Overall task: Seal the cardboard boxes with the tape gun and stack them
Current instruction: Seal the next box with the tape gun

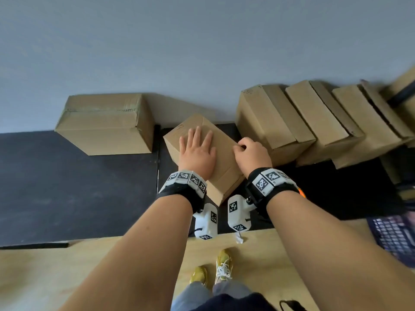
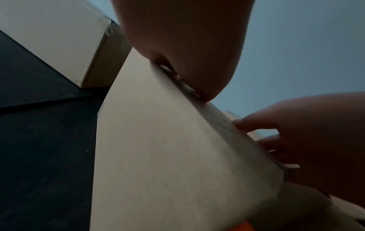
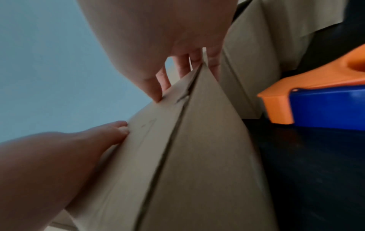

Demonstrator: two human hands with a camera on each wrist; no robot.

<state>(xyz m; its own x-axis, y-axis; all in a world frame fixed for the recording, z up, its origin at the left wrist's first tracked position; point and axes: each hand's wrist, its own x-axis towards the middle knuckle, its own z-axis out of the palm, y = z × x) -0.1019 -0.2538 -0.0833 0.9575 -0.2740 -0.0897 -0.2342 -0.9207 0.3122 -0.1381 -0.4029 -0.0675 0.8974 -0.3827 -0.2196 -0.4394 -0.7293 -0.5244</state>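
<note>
pressing left hand (image 1: 197, 151) flat on box (image 1: 224, 176), right hand (image 1: 252, 152) fingers (image 1: 239, 149) curled at its edge

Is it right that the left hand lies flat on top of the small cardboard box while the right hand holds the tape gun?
Not quite. In the head view the left hand lies flat on the small cardboard box, but the right hand grips that box's right edge. The right wrist view shows the tape gun lying apart.

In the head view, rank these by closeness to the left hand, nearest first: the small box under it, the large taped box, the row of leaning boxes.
1. Small box: directly under the left hand, palm flat on its top.
2. Large taped box: to the left, against the wall.
3. Row of leaning boxes: to the right, beyond the right hand.
</note>
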